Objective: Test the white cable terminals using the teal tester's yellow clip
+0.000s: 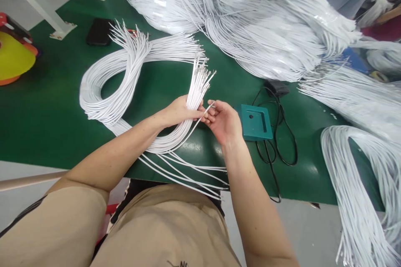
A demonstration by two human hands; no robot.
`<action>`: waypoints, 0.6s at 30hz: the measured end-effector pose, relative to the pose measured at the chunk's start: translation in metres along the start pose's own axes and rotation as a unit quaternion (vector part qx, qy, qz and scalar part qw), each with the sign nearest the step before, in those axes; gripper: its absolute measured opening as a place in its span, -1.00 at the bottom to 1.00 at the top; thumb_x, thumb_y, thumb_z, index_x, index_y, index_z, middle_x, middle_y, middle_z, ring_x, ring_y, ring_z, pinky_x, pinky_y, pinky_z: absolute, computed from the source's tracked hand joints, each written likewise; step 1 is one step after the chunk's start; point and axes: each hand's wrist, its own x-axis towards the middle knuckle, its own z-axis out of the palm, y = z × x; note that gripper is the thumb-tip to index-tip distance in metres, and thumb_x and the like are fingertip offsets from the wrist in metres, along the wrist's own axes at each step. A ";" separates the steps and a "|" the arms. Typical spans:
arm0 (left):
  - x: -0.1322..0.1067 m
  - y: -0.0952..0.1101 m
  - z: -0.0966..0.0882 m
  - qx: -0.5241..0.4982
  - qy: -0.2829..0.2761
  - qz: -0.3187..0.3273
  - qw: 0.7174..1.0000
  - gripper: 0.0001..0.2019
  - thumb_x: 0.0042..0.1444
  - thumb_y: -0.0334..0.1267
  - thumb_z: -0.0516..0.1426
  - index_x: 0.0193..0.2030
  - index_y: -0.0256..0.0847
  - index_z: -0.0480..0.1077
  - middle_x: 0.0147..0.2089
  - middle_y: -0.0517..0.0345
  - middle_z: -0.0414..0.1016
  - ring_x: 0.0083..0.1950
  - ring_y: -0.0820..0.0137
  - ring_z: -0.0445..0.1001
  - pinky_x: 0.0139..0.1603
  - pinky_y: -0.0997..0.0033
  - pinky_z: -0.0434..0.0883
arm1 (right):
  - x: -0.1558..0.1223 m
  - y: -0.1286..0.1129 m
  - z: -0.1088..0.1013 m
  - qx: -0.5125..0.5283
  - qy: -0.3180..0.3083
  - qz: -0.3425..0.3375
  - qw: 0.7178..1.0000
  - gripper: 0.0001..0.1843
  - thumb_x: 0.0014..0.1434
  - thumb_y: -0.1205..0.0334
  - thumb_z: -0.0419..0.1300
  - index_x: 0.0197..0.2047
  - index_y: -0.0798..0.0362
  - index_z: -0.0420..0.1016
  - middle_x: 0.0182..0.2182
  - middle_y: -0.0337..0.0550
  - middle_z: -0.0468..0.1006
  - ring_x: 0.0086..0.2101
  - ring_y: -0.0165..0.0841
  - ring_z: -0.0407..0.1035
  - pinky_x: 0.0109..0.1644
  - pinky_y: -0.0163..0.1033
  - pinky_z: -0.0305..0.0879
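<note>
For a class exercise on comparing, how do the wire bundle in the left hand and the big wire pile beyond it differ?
The wire bundle is far slimmer than the wire pile. The wire bundle curves up through the left hand, while the wire pile lies spread across the table. Both consist of many thin white wires.

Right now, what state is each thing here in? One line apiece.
Left hand, closed around white wires
Right hand, partly curled by one wire, grip unclear
Folded bundle, bent, overhanging table edge
Wire heap, lying spread
Black cable, loosely looped
Teal device, recess facing up
</note>
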 end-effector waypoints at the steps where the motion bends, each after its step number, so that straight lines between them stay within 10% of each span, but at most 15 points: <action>1: 0.000 0.000 0.000 -0.007 -0.012 0.006 1.000 -0.74 -0.08 -0.41 0.29 -0.26 -0.32 0.34 -0.35 0.15 0.51 -0.30 0.41 0.57 -0.14 0.30 0.50 | 0.001 -0.002 0.000 -0.011 -0.005 -0.002 1.000 -0.78 0.04 0.05 0.18 -0.40 0.04 0.43 -0.65 -0.42 0.11 -0.62 -0.49 0.07 -0.42 -0.30 0.24; 18: 0.000 0.001 0.000 -0.020 -0.029 0.003 0.999 -0.72 -0.08 -0.39 0.31 -0.25 -0.33 0.32 -0.33 0.14 0.51 -0.32 0.42 0.56 -0.21 0.37 0.50 | -0.008 0.004 -0.010 0.024 -0.018 -0.012 0.999 -0.71 -0.01 0.04 0.37 -0.28 0.04 0.55 -0.50 -0.35 0.40 -0.50 -0.53 0.30 -0.27 -0.33 0.34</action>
